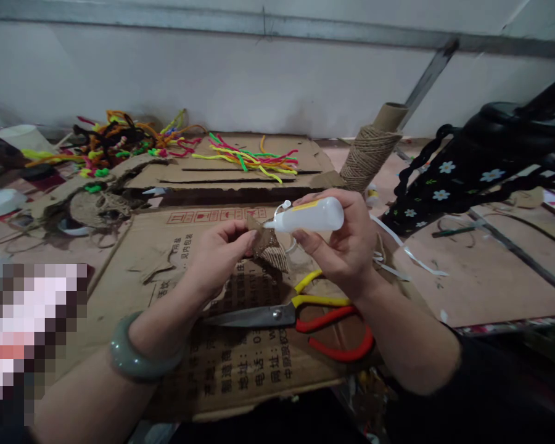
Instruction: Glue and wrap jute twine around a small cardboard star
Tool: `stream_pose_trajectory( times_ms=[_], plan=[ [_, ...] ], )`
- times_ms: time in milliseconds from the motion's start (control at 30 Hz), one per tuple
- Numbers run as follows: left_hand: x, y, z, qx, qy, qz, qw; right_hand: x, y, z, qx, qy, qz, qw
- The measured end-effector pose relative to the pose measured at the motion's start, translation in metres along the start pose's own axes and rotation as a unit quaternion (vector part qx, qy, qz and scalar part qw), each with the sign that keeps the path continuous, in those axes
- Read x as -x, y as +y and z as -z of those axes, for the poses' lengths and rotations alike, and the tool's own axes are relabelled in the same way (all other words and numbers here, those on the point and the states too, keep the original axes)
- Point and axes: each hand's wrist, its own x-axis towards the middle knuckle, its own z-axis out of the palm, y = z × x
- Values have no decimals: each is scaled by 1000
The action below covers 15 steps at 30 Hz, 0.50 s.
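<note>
Holding, above the worktop [490, 290]: our right hand [346, 246] closed around a white glue bottle [312, 216], nozzle touching the brown cardboard piece [263, 239] pinched in our left hand [219, 253]; scissors [300, 317] lie near.

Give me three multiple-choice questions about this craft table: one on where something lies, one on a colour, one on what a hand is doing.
1. Where do the scissors lie?
A. on the flattened cardboard box under the hands
B. on the twine spool
C. among the fuzzy craft wires

2. What colour is the bangle on the left wrist?
A. red
B. grey-green
C. yellow

3. What is the right hand doing?
A. resting flat
B. holding a white glue bottle, nozzle at the cardboard piece
C. gripping the scissors

Answers: 1 A, they lie on the printed box; 2 B, the bangle looks grey-green; 3 B, fingers wrap the bottle while the left hand pinches the piece.
</note>
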Motion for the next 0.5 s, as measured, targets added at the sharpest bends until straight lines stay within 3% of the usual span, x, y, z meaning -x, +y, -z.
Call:
stream_pose_trajectory(
  times_ms=[500],
  plan=[
    [3,2,-3,0,-58,31,998,-1,-2,-1,-5,-8,7,1000]
  ],
)
